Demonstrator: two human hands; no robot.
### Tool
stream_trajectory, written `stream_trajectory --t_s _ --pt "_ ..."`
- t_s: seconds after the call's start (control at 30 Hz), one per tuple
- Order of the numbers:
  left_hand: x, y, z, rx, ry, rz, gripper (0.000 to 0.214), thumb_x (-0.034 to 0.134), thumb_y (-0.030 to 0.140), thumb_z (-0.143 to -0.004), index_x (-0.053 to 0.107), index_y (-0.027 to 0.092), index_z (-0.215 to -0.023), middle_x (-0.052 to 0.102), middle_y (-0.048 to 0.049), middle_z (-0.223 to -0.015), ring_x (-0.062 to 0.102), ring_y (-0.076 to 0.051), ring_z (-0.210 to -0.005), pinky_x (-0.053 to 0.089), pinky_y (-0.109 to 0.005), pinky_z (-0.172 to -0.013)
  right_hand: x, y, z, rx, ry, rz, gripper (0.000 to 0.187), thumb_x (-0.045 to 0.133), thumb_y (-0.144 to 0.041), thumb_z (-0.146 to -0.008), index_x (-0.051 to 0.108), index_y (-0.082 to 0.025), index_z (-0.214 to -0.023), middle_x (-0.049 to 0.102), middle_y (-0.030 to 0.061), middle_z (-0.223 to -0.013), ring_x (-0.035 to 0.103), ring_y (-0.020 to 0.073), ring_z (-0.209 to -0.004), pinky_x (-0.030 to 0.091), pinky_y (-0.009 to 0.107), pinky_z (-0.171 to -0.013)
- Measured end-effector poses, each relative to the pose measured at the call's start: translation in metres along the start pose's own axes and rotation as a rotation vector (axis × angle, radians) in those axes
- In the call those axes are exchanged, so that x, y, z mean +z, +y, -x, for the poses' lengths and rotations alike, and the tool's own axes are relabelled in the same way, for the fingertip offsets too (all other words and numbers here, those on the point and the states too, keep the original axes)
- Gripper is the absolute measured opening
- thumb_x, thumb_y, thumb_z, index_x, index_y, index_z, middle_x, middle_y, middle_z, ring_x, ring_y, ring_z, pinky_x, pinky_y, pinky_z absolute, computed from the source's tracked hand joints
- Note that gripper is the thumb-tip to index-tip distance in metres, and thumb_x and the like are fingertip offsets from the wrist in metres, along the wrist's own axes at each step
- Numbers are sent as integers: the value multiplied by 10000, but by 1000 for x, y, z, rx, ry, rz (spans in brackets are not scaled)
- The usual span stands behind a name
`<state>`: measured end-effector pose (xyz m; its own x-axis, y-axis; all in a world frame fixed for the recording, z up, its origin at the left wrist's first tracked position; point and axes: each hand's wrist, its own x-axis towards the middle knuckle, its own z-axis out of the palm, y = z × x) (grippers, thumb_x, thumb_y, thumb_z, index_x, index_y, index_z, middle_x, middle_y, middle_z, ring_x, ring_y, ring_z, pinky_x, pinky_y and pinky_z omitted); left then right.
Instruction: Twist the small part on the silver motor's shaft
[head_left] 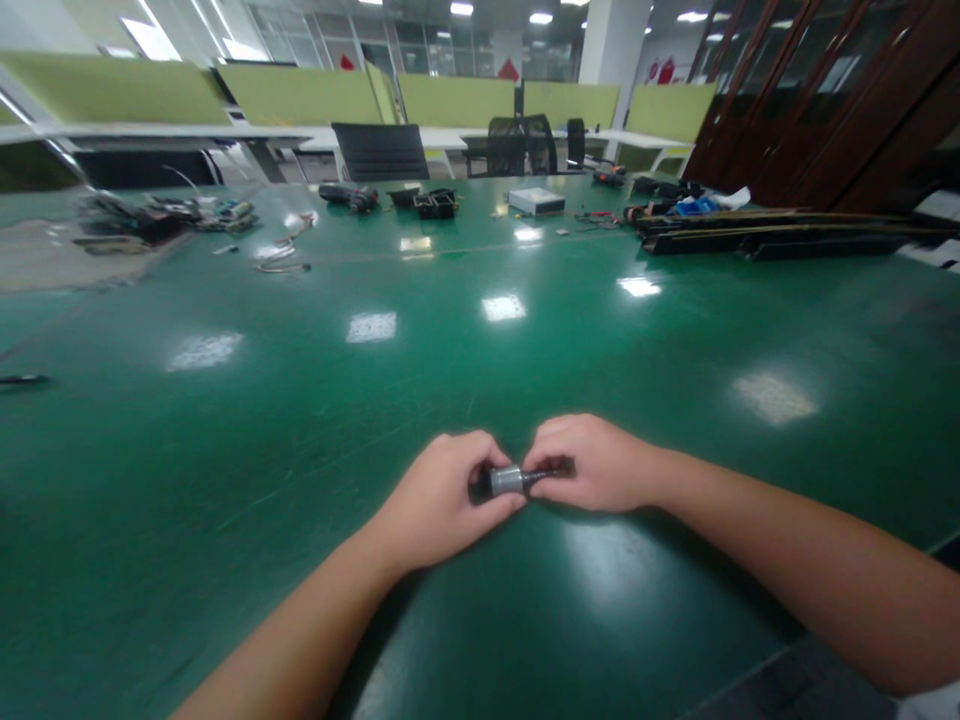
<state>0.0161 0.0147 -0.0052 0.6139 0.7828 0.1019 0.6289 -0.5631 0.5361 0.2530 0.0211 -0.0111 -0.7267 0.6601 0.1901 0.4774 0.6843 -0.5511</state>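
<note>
My left hand (442, 495) and my right hand (592, 465) meet low over the green table (300, 400), fingers curled. Between them is a small silver cylinder with a dark end (510, 479), like a little motor. The left fingers wrap round its left end. The right fingers pinch the dark thin part sticking out on its right. Most of the part is hidden by the fingers.
At the far side lie tools and wires (172, 215), black parts (435, 203), a white box (535, 201) and long dark boards (780, 235). A dark thin object (22, 380) lies at the left edge. Office chairs (379, 152) and green partitions stand behind.
</note>
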Motion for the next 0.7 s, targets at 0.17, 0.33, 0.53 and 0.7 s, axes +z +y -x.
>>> stream_trajectory --t_s 0.17,0.33,0.53,0.7 --pt "0 0 0 2 -1 0 204 740 384 -809 662 221 -904 692 10 -813 619 -184 -723 417 -310 -683 0 0 0 -5 -9 0 115 690 -243 -867 732 -166 -942 682 36 -834 606 159 -782 439 275 -723" --pt "0 1 0 -6 -12 13 199 739 380 -807 665 219 -898 687 12 -799 612 -178 -703 416 -301 -661 0 1 1 -16 7 5 99 686 -224 -858 725 -167 -929 677 34 -824 602 157 -768 442 271 -713" --pt "0 0 0 2 0 20 200 746 373 -805 659 219 -898 677 19 -797 606 -176 -705 413 -303 -667 -2 0 1 -15 1 17 89 686 -203 -843 723 -163 -914 678 34 -821 606 158 -772 447 271 -721" --pt "0 1 0 -3 -3 15 203 745 379 -804 656 216 -887 675 18 -794 599 -174 -703 409 -300 -666 -2 1 2 -15 4 35 85 695 -195 -825 721 -166 -900 684 35 -827 607 160 -780 446 275 -728"
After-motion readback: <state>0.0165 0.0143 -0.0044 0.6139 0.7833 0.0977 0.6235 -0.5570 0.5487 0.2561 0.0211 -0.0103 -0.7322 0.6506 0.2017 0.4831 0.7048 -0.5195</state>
